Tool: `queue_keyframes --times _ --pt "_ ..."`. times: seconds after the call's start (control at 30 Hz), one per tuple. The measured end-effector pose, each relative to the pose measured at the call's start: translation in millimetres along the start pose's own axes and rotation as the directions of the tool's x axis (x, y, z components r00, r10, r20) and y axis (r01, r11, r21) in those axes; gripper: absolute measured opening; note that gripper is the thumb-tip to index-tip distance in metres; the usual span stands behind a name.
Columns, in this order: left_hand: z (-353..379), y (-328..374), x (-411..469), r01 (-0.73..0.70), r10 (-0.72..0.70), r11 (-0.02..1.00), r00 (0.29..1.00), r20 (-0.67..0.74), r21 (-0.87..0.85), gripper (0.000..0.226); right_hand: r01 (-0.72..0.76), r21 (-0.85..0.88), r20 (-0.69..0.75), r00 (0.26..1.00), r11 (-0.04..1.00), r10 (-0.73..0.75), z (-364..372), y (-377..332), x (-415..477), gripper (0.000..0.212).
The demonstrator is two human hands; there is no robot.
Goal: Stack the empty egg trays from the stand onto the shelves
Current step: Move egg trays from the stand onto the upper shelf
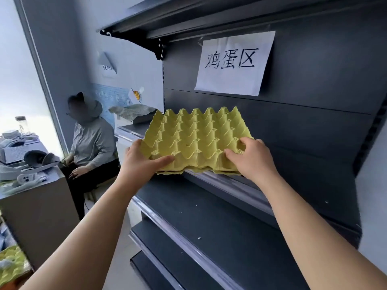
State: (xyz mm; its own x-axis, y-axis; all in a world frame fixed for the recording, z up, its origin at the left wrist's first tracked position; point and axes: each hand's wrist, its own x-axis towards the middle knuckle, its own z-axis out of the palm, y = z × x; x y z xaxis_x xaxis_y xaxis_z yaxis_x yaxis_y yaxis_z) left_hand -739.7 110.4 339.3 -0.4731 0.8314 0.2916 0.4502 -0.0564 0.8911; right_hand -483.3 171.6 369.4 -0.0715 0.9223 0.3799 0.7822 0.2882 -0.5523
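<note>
A yellow-green empty egg tray lies on the dark shelf at chest height, its near edge over the shelf's front rail. A second tray edge seems to show beneath it. My left hand grips the tray's near left corner, thumb on top and fingers underneath. On the near right part of the tray, my right hand holds on with fingers curled into the cups. More yellow-green egg trays sit at the bottom left corner of the view.
Lower dark shelves stand empty below; an upper shelf overhangs. A paper sign hangs on the back panel. A seated person is to the left, beside a cluttered counter. A folded cloth lies left of the shelving.
</note>
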Motion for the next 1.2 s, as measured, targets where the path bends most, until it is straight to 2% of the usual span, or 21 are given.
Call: queue_keyframes --times 0.07,0.17,0.33,0.53,0.67,0.8,0.93,1.0,1.07,1.13,1.2 --pt "-4 -9 37 0.006 -0.006 1.000 1.000 0.016 0.012 0.088 -0.015 -0.001 0.014 1.000 1.000 0.015 22 -12 28 0.068" --pt "-10 -25 92 0.001 -0.001 1.000 1.000 0.027 0.016 0.106 -0.034 -0.004 0.029 0.999 0.999 0.034 56 -31 64 0.068" --pt "-20 -56 178 0.006 -0.005 1.000 0.998 0.064 -0.010 0.092 -0.085 -0.043 0.050 0.995 0.995 0.088 107 -63 113 0.065" --pt "-34 -93 275 -0.018 0.020 1.000 0.982 0.188 -0.012 0.092 -0.186 -0.078 -0.008 0.983 0.980 0.186 166 -105 154 0.060" --pt "-46 -114 333 -0.039 0.041 0.999 0.950 0.311 -0.013 0.105 -0.280 -0.147 -0.075 0.959 0.948 0.272 200 -139 165 0.055" --pt "-51 -134 374 -0.092 0.087 0.996 0.913 0.398 -0.007 0.092 -0.357 -0.179 -0.104 0.933 0.917 0.344 225 -165 171 0.054" --pt "-48 -148 399 -0.132 0.109 0.991 0.894 0.434 0.025 0.121 -0.428 -0.177 -0.107 0.904 0.887 0.414 241 -176 175 0.052" --pt "-46 -154 406 -0.158 0.113 0.986 0.879 0.464 0.059 0.126 -0.450 -0.184 -0.110 0.893 0.874 0.437 246 -179 177 0.052" --pt "-44 -160 410 -0.181 0.125 0.981 0.866 0.485 0.071 0.117 -0.459 -0.204 -0.117 0.888 0.865 0.444 250 -182 180 0.051" --pt "-45 -160 411 -0.218 0.142 0.972 0.851 0.506 0.093 0.096 -0.462 -0.221 -0.119 0.887 0.859 0.446 251 -184 182 0.052" --pt "-45 -161 412 -0.270 0.166 0.953 0.847 0.504 0.140 0.091 -0.458 -0.247 -0.118 0.889 0.854 0.443 251 -186 182 0.052"
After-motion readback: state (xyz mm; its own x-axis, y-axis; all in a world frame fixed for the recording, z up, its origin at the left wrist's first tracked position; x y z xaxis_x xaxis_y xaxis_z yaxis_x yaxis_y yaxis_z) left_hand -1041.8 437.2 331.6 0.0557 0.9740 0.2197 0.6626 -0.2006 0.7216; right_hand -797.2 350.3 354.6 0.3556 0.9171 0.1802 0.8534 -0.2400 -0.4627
